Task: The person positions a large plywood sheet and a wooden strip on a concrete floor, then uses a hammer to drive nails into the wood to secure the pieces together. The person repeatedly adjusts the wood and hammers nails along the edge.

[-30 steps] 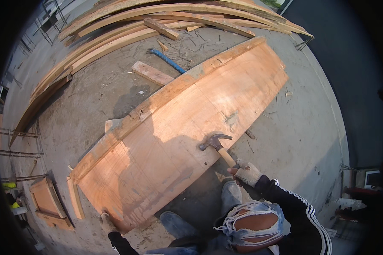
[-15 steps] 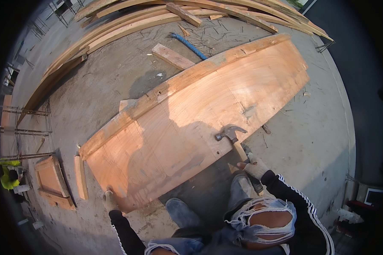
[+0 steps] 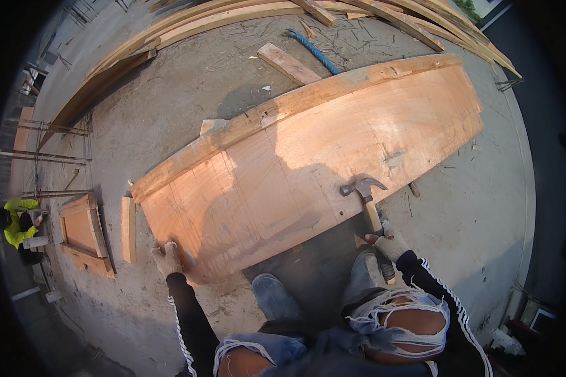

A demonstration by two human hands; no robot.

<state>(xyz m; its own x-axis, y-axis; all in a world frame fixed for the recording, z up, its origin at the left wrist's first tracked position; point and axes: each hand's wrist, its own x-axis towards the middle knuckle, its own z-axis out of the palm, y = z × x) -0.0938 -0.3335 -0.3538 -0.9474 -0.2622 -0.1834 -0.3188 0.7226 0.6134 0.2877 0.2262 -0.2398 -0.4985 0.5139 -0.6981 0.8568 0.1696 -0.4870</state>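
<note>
Left hand (image 3: pixel 166 259) at wooden panel (image 3: pixel 277 204) — right hand (image 3: pixel 392 245) grips hammer (image 3: pixel 363 186).

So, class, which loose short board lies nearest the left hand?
The short board between the small frame and the panel; the other short boards lie beyond the panel, farther from the left hand.

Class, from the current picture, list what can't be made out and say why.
All in the head view:
- Panel: its underside, hidden by its own upper face.
- Hammer: the gripped part of its handle, covered by the right hand.
- Timber: the top of the pile, cut off by the upper edge.
- Person in yellow: any object handled, too small at the left rim.
</note>
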